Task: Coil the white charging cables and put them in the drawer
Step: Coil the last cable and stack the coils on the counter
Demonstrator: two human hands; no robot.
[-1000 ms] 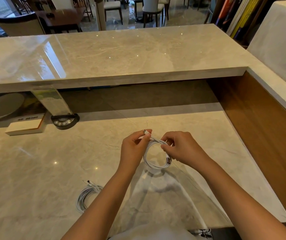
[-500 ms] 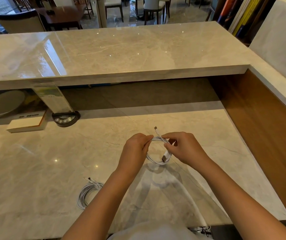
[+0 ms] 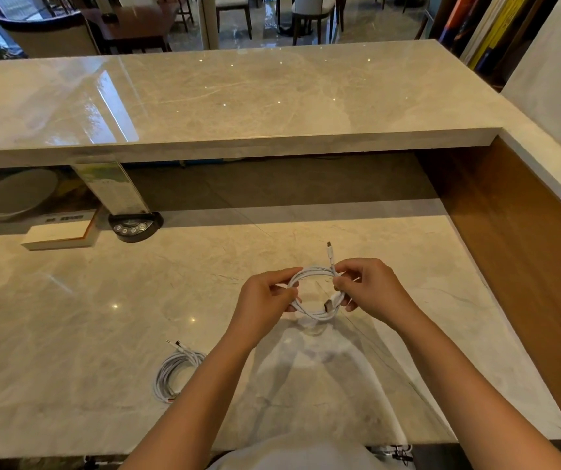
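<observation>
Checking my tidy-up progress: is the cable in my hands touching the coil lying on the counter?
Apart. The head view shows the held cable pinched between both hands above the counter, while the coil lies beside the left forearm, bare marble between them.

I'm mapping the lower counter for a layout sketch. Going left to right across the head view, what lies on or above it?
White box → black button device → coiled cable on the counter → left hand → held cable coil → right hand.

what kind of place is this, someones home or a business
Probably a business: it looks like a reception or service counter in a restaurant or lobby. A raised marble counter ledge fronts the lower work surface, dining chairs and tables stand beyond, and a call-button device sits near.
</observation>
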